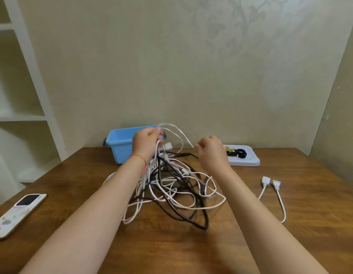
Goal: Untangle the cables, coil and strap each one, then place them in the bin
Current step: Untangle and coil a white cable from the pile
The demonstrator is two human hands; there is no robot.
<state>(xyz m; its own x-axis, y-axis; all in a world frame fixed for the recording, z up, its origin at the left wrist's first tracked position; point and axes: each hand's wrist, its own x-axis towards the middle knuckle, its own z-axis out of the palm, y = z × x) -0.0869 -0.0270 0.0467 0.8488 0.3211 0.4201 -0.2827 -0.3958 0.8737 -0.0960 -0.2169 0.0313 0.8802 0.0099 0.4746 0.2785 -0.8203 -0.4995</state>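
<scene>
A wooden table (250, 244) stands against a pale patterned wall, with white shelving at the far left.

The left hand (147, 144) is raised above the table with its fingers curled round a bunch of white cables, lifting them out of the tangle (175, 186). The right hand (211, 151) is level with it and a little apart, pinching a thin white cable (178, 131) between fingertips and thumb. That cable arches from the left hand across to the right. A red thread (141, 158) circles the left wrist.

Below the hands the tangle of white and black cables hangs from the left grip and spreads over the middle of the table, with black loops reaching nearest the person. A white plug block (168, 145) shows just beside the left hand.

Behind the left hand, at the table's back edge, sits the blue bin (120, 144). Behind the right hand lies a white tray (248, 162) with black straps (238, 153) on it. To the right, apart from the tangle, a white cord (279, 196) lies on the table with its plug and socket ends side by side. At the left edge rests a remote (15, 214).
</scene>
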